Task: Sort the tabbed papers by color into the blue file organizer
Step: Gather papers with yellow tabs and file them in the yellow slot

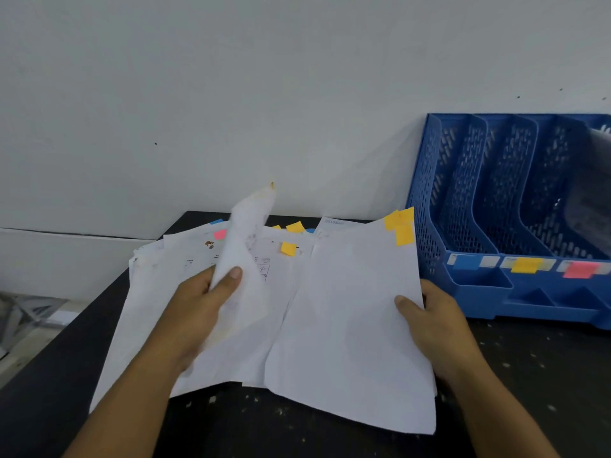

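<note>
On the dark, speckled counter (330,421), against the white wall (231,77), lies a loose pile of white tabbed papers (198,259) w/ yellow, pink & blue sticky tabs along their far edges. The left hand (201,299) pinches one curled white sheet (246,239) between thumb & fingers, lifting it upright off the pile; a small yellow tab shows at its top tip. The right hand (429,315) grips the right edge of a flat stack of white sheets w/ yellow tabs (350,312), thumb on top, fingers underneath; two or so yellow tabs (401,226) overlap at its far right corner. That stack sits just beside the blue perforated plastic file organizer (463,285), which stands at the right against the wall. Organizer has several upright slots; front labels carry a blue tab (465,262), a yellow tab (526,265) & a pink tab (580,270), left to right. Something grey sits in the rightmost slot, too blurred to tell.
</note>
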